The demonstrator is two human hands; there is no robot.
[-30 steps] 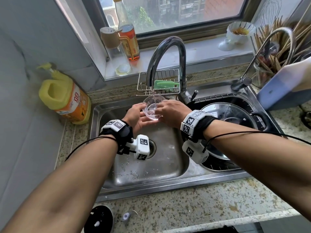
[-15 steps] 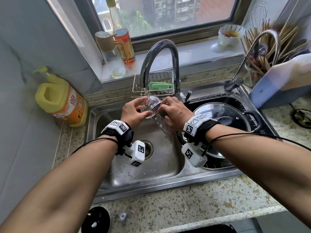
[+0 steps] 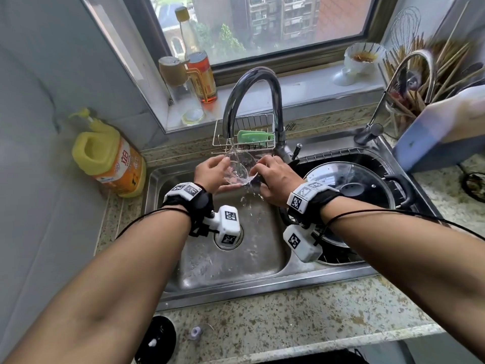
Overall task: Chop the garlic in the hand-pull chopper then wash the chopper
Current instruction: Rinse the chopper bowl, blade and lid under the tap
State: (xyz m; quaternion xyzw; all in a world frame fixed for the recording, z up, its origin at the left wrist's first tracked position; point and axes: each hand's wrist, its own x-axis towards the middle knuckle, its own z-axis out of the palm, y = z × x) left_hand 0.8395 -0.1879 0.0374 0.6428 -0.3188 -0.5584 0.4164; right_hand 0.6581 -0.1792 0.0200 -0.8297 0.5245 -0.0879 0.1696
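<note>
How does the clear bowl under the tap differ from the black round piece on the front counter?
The clear plastic bowl is see-through; the black round piece is opaque. The bowl is held by the left hand and right hand under the stream from the curved chrome faucet; the black piece lies untouched on the speckled stone counter. Both are round.

1. Both bare forearms reach from the near edge toward the far middle, drawing together.
2. The left hand [image 3: 210,174] curls its fingers round the left side of the chopper bowl [image 3: 237,169].
3. The right hand [image 3: 275,179], back upward, pinches the bowl's right rim.
</note>
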